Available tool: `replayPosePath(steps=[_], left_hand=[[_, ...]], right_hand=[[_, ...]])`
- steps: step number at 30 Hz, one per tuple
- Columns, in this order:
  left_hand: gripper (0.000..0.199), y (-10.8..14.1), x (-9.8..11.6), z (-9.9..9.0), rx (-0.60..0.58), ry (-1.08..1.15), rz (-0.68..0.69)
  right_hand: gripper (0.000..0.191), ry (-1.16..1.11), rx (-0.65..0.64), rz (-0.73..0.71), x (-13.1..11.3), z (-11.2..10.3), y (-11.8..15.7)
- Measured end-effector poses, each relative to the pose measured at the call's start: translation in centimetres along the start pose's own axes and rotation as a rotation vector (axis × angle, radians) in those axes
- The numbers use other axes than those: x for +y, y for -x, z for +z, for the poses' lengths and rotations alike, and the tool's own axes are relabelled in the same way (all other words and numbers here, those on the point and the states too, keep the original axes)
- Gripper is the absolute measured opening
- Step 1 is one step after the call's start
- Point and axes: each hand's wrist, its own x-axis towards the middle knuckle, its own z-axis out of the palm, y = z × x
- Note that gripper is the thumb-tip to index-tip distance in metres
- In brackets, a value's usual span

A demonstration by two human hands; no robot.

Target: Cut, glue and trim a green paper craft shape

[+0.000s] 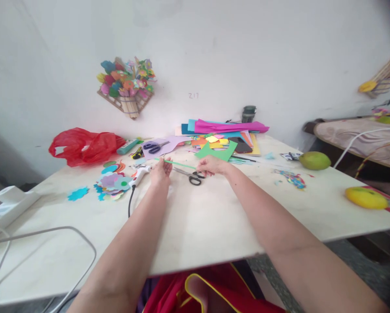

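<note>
A thin green strip (182, 164) stretches between my two hands over the table. My left hand (161, 171) pinches it near one end, just right of a white glue gun (140, 174). At the other end, my right hand (211, 165) has its fingers closed on the strip. Black-handled scissors (195, 179) lie beneath and between the hands, their handles close to my right fingers. Behind my right hand is a cut green sheet (217, 151). Several paper flower shapes (112, 182) are heaped left of the glue gun.
Purple-handled scissors (156, 147), a red plastic bag (84, 145), a phone (239, 145) and rolled coloured sheets (230, 126) lie at the back. A green fruit (315, 160) and a yellow one (366, 198) sit at right. A power strip (11, 208) with cables is at left.
</note>
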Motion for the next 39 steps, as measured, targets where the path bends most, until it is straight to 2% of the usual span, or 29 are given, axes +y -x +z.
replayPosePath(steps=[3,7,9,12,15,18,21,25,28,30,32,34,36,39], left_hand=[[0.008,0.5,-0.6,0.2,-0.123,-0.079,-0.028],[0.011,1.4,-1.5,0.7,-0.282,-0.162,-0.059],[0.01,1.4,-1.6,0.8,-0.279,-0.159,-0.056],[0.009,1.0,-1.4,0.5,-0.213,-0.137,-0.044],[0.011,0.8,-1.4,0.3,-0.202,-0.139,-0.035],[0.013,1.2,-1.6,0.5,-0.273,-0.16,-0.035],[0.012,1.6,-1.7,0.7,-0.299,-0.161,-0.037],[0.006,1.1,-1.4,0.3,-0.233,-0.164,-0.018],[0.003,0.5,-1.2,0.0,-0.196,-0.169,-0.012],[0.004,0.4,-1.2,-0.1,-0.195,-0.173,-0.018],[0.005,0.5,-1.2,-0.1,-0.204,-0.175,-0.017],[0.009,0.7,-1.2,0.0,-0.211,-0.173,-0.003],[0.014,0.9,-1.1,0.2,-0.221,-0.17,0.037],[0.021,1.1,-0.8,0.5,-0.233,-0.175,0.147]], right_hand=[[0.015,-0.014,0.072,-0.013,0.3,0.4,-0.6],[0.017,-0.094,0.052,-0.025,0.3,1.2,-1.1],[0.016,-0.141,0.005,-0.037,0.2,1.3,-1.1],[0.018,-0.168,-0.042,-0.038,0.2,1.3,-0.9],[0.021,-0.172,0.017,-0.029,0.1,1.7,-1.0],[0.021,-0.149,0.07,-0.037,0.0,2.3,-1.3],[0.021,0.042,0.159,-0.039,-0.1,2.1,-1.5],[0.024,0.6,0.455,-0.009,0.4,0.9,-1.1],[0.033,0.857,0.449,0.156,1.1,0.5,-0.7],[0.042,0.925,0.403,0.243,1.6,0.6,-0.7],[0.048,0.947,0.406,0.267,1.7,0.9,-0.7],[0.049,0.965,0.447,0.214,1.7,1.2,-0.9],[0.048,1.009,0.466,0.083,1.4,1.8,-1.1],[0.046,1.092,0.394,-0.159,0.8,3.1,-1.3]])
